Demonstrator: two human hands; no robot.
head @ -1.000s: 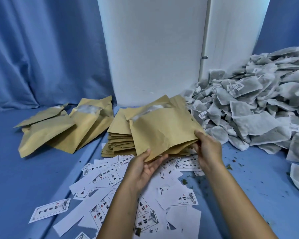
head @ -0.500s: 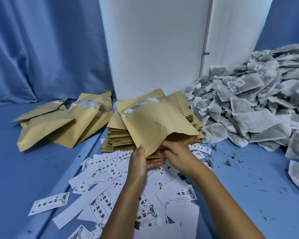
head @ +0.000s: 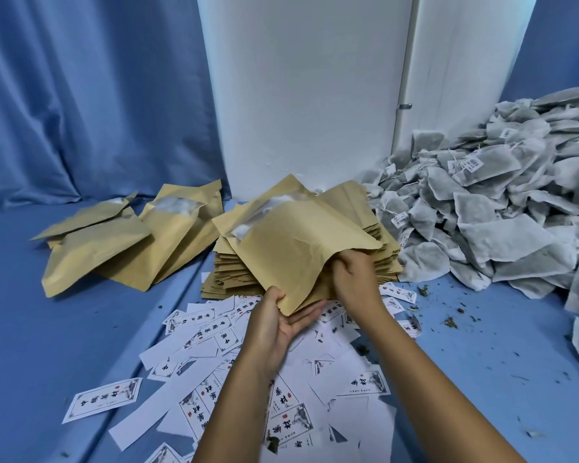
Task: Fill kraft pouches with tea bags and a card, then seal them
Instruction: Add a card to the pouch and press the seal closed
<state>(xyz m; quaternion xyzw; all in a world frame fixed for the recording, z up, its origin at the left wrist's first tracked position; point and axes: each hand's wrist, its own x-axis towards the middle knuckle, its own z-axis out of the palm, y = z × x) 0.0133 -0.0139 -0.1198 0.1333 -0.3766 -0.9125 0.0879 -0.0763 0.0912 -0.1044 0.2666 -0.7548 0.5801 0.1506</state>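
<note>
— Above the stack of flat pouches point(head: 301, 269), what have you got?

— One kraft pouch point(head: 301, 238), lifted clear of the stack and tilted, its clear window toward the white panel point(head: 308, 95). My left hand point(head: 274, 324) pinches the near corner, thumb on top, fingers flat underneath. My right hand point(head: 353, 270) has its fingers curled round the pouch's lower right edge.

— Where are the tea bags?

— Heaped to my right on the blue table point(head: 482, 345), a grey pile of tea bags point(head: 502, 215) just beside the stack.

— And the cards?

— Printed cards point(head: 214, 332) lie scattered under my forearms, overlapping, one card point(head: 102, 399) apart at the left.

— Anything else?

— Puffed-up pouches point(head: 127, 242) lie to the left of the stack.
</note>
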